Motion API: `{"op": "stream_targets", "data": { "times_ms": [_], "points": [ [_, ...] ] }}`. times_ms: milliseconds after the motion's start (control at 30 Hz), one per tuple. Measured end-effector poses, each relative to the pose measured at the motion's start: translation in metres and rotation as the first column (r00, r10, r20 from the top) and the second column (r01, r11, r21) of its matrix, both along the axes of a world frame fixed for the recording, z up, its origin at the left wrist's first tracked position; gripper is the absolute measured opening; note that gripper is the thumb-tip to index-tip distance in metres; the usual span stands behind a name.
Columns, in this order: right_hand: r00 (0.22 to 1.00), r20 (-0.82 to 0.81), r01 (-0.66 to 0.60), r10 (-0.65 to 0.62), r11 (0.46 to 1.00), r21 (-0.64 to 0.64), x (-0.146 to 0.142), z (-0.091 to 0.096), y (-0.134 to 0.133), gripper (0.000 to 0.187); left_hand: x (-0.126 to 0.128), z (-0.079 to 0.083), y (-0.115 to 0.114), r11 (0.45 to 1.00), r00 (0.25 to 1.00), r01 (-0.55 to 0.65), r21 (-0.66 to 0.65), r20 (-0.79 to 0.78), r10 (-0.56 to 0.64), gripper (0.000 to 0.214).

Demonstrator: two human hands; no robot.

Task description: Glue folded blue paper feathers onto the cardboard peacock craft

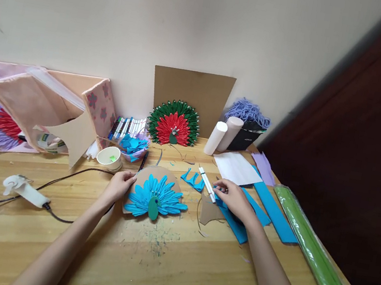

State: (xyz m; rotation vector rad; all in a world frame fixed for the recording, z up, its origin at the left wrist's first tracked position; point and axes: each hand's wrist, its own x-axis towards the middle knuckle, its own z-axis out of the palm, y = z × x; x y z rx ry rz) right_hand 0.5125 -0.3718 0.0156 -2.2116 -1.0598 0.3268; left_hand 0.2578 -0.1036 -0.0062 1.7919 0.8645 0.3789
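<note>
My left hand pinches the left edge of a rounded piece of brown cardboard. Blue crepe-paper feathers fan out across it, around a green peacock body. At the right, my right hand has its thumb and fingers drawn together beside a white marker. Whether the fingertips grip anything is hidden. Under and beside that hand lie blue crepe-paper strips and a cut cardboard scrap. A curled blue paper offcut rests left of the marker.
A finished red and green peacock stands against a cardboard sheet. A glue gun with a black cable is at left, near a paper cup. Green wrapped paper lies along the right edge, and white paper lies behind.
</note>
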Motion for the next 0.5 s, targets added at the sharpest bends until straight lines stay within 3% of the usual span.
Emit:
{"op": "stream_targets", "data": {
  "times_ms": [100, 167, 233, 267, 367, 500],
  "points": [
    [1.000, 0.012, -0.003, 0.004, 0.994, -0.108, 0.007, -0.005, -0.008, 0.022, -0.002, 0.001, -0.005, 0.997, 0.998, -0.023, 0.074, -0.057, 0.027, 0.032],
    [1.000, 0.013, -0.009, 0.010, 0.993, -0.121, 0.006, -0.007, -0.009, 0.028, -0.001, 0.010, -0.015, 0.975, 0.992, -0.055, 0.217, -0.097, 0.077, 0.032],
    [0.998, 0.057, -0.018, 0.024, 0.995, -0.102, 0.002, -0.009, -0.008, 0.034, 0.006, 0.021, -0.030, 0.860, 0.982, -0.024, 0.509, -0.148, 0.115, 0.037],
    [0.995, 0.094, -0.023, 0.032, 0.995, -0.097, 0.000, -0.010, -0.007, 0.037, 0.013, 0.026, -0.038, 0.810, 0.982, 0.025, 0.585, -0.164, 0.089, 0.037],
    [0.972, 0.232, -0.002, 0.033, 0.991, -0.134, -0.007, -0.013, -0.002, 0.044, 0.049, 0.032, -0.063, 0.746, 0.974, 0.204, 0.634, -0.206, -0.091, 0.030],
    [0.935, 0.355, 0.100, -0.012, 0.968, -0.231, -0.016, -0.017, 0.007, 0.030, 0.112, 0.017, -0.090, 0.659, 0.911, 0.404, 0.635, -0.342, -0.230, 0.028]
  ]
}}
